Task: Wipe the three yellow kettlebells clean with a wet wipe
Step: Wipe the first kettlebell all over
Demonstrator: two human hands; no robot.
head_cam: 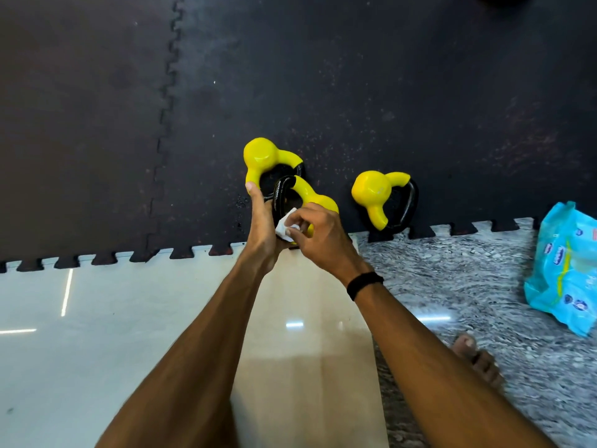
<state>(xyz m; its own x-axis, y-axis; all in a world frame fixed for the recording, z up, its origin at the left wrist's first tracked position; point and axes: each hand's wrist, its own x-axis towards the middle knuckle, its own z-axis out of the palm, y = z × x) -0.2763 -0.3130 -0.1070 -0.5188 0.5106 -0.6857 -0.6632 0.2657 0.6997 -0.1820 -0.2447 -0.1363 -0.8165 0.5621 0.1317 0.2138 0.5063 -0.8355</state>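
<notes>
Nearby, wipes pack (563, 273) (blue) lies right of kettlebells (378, 192).

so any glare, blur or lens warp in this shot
Head view: bright streaks of ceiling-light glare on the glossy pale tile floor; the grey patterned floor and bare foot are smeared with blur; the mat edge bows from wide-angle distortion; the kettlebells stay fairly sharp with soft highlights.
</notes>
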